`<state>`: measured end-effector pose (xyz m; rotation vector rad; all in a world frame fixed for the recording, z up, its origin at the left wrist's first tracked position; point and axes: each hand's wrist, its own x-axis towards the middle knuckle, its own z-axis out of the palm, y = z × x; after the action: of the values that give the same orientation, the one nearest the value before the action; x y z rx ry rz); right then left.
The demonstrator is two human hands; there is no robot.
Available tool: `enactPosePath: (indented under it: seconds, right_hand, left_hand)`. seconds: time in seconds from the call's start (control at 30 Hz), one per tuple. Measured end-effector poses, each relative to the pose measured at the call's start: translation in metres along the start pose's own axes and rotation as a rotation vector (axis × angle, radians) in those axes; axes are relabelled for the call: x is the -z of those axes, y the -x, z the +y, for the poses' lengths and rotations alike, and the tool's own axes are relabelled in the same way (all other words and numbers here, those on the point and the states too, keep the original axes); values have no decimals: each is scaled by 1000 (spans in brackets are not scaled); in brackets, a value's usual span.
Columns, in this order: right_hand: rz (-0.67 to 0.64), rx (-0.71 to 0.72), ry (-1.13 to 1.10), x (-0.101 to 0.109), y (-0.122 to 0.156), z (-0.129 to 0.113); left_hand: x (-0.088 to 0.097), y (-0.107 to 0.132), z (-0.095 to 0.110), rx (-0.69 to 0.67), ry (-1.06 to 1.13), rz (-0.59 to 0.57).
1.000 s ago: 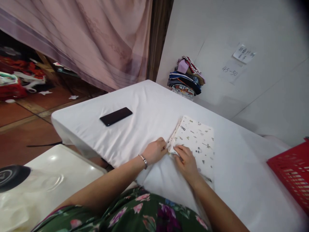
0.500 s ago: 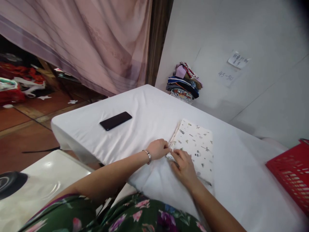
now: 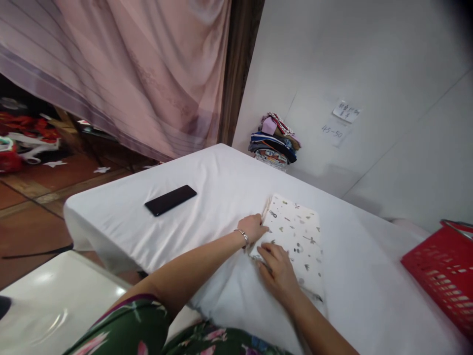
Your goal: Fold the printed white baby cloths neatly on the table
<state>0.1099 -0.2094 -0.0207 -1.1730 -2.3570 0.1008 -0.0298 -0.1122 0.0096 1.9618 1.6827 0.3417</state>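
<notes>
A folded white cloth (image 3: 299, 246) with small grey, green and brown prints lies on the white-covered table (image 3: 225, 182). Its layers show along the left edge. My left hand (image 3: 254, 228), with a bracelet at the wrist, grips that left edge between thumb and fingers. Close by, my right hand (image 3: 280, 271) is closed over the near left corner, thumb low and fingers bent on top of the print. The fingertips of both hands are partly hidden. To the left a black phone (image 3: 171, 200) lies flat on the table.
A pile of folded clothes (image 3: 274, 140) rests by the wall at the table's far side. At right stands a red plastic basket (image 3: 443, 271). A white stool or chair seat (image 3: 48, 296) is at lower left. A pink curtain (image 3: 148, 74) hangs behind the table.
My left hand has moved away from my right hand, up along the cloth's left edge. My right hand stays at the near corner. The view has shifted slightly.
</notes>
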Motion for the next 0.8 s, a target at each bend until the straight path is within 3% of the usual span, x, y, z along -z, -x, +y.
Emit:
enactPosePath:
  seconds: [0.13, 0.27, 0.4, 0.5, 0.63, 0.8]
  right_hand:
    - [-32, -53, -98, 2, 2, 3]
    - [53, -181, -182, 14, 7, 30]
    - [209, -423, -106, 42, 15, 77]
    - [245, -606, -38, 57, 22, 104]
    - [255, -765, -61, 48, 29, 117]
    - [235, -739, -99, 26, 36, 122]
  left_hand:
    - [-4, 6, -2, 5, 15, 10]
    - [-2, 1, -10, -1, 73, -7]
    - [4, -28, -10, -12, 89, 36]
    - [10, -58, 2, -25, 82, 87]
    - [13, -91, 22, 16, 75, 105]
    - [7, -113, 37, 70, 50, 106]
